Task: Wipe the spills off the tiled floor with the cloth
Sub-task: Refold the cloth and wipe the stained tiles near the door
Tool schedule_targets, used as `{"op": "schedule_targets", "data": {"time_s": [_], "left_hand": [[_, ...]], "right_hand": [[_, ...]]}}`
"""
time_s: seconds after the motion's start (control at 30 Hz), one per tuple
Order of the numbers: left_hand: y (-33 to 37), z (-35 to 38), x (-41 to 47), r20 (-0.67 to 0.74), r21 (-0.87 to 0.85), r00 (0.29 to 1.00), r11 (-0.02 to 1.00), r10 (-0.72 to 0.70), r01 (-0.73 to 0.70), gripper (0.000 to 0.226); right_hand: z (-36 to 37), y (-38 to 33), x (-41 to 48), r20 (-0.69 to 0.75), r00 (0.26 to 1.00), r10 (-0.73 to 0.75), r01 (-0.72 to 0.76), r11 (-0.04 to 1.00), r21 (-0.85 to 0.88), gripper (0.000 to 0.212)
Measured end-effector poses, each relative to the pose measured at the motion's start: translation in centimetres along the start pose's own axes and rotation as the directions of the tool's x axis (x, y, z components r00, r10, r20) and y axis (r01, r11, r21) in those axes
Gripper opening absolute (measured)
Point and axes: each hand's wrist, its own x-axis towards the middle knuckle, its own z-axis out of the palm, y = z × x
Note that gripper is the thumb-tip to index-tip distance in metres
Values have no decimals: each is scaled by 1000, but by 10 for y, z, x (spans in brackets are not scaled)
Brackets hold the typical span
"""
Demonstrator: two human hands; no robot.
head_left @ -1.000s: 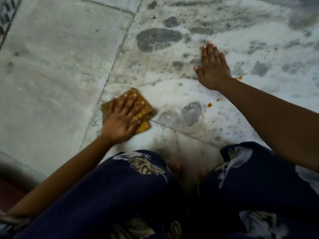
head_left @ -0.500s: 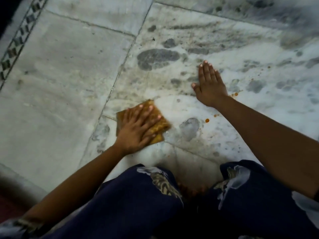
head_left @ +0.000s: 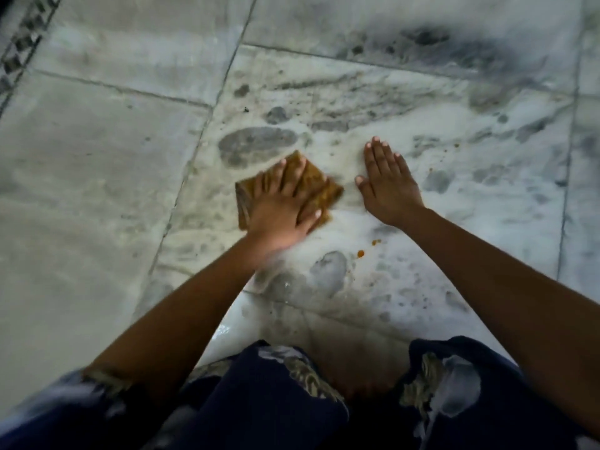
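My flat left hand (head_left: 282,206) presses the mustard-brown folded cloth (head_left: 331,191); my empty right hand (head_left: 388,186) braces flat. Sweep firmly over the orange droplets (head_left: 360,254).

Left hand (head_left: 279,203), right hand (head_left: 386,186), both flat

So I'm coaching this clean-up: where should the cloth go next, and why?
Probably slide the cloth back toward the person and to the right, over the orange drops. The left hand already presses it flat on the tiled floor, and those drops sit unwiped just past its near right corner. The right hand rests flat beyond them, out of that path.
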Motion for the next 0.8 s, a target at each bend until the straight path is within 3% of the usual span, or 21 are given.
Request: {"op": "schedule_targets", "data": {"time_s": [0.1,0.17,0.23,0.3,0.47,0.53,0.67,0.8], "left_hand": [[-15,13,-20,-63,-6,973,975,223,-224,58],[-26,6,-7,-37,-56,991,990,127,-129,58],[-21,-9,24,-45,-86,993,991,-109,104,57],[0,-27,67,-15,-104,973,968,-232,229,56],[80,-40,145,11,-91,998,994,-61,62,62],[111,-34,143,-9,-65,998,995,70,-70,60],[101,-29,133,-37,-28,927,927,374,-375,61],[103,-41,189,-44,-39,965,965,259,-261,56]], "right_hand": [[-8,24,-15,-39,996,85,-84,996,26,61],[-10,44,-33,-104,986,128,-124,991,46,63],[-12,62,-52,-132,974,186,-179,982,68,67],[-12,82,-71,-145,951,274,-263,961,89,68],[-7,119,-97,-168,895,414,-402,910,105,74],[-3,129,-98,-179,866,467,-449,883,136,77],[5,143,-89,-196,794,576,-539,815,214,76],[10,148,-85,-220,808,547,-509,835,208,70]]}}
